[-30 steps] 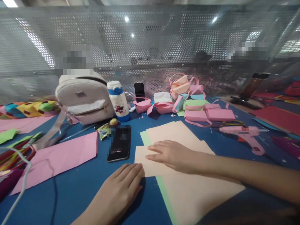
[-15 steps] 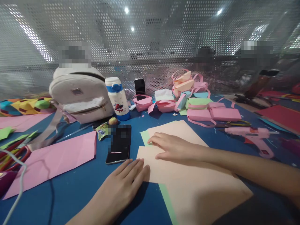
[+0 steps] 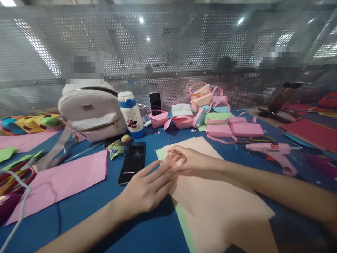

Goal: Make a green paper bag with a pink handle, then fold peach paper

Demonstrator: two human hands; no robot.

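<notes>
Large peach paper sheets [image 3: 210, 207] lie stacked with a light green sheet [image 3: 181, 221] on the blue table. My left hand [image 3: 150, 186] is at the left edge of the peach paper, its fingers stretched toward the other hand. My right hand [image 3: 188, 158] rests over the upper part of the sheets, fingers curled in, seemingly on the top peach sheet's left edge. Fingertips of both hands meet there, and the contact itself is partly hidden. Left of them lies a black phone [image 3: 131, 163] with a thin pink strip on its screen.
A pink sheet [image 3: 65, 186] lies left. Behind stand a white backpack [image 3: 89, 109], a bottle [image 3: 131, 114], an upright phone [image 3: 155, 103] and several small paper bags [image 3: 221, 130]. A pink glue gun [image 3: 276, 153] is at right; a white cable [image 3: 21, 207] crosses the left front.
My left hand has moved up and right to meet my right hand, whose fingers have curled. The top peach sheet's left part no longer sticks out to the left. The view has shifted slightly.
</notes>
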